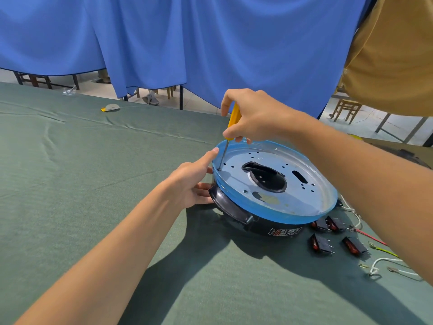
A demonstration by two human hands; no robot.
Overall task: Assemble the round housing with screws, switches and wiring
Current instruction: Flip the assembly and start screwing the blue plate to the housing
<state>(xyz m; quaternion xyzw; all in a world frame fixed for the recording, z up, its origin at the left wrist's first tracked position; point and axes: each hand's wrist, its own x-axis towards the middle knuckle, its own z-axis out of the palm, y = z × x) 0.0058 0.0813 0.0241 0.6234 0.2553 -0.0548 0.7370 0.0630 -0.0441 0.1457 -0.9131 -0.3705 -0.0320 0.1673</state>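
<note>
Green cloth-covered table [70,184] filled the lower frame. The round black housing [269,227], topped by a blue-filmed metal plate [236,174], sat right of centre. Left hand [187,186] braced its left wall, fingers relaxed. Right hand [253,116] clenched the yellow-handled screwdriver [235,116], tip in a hole at the plate's left edge; no screw visible. Risk: the tilted shaft could slip and scratch the plate. The dished plate held nothing loose. Black rocker switches [321,243] and loose wires [384,263] lay at lower right.
</note>
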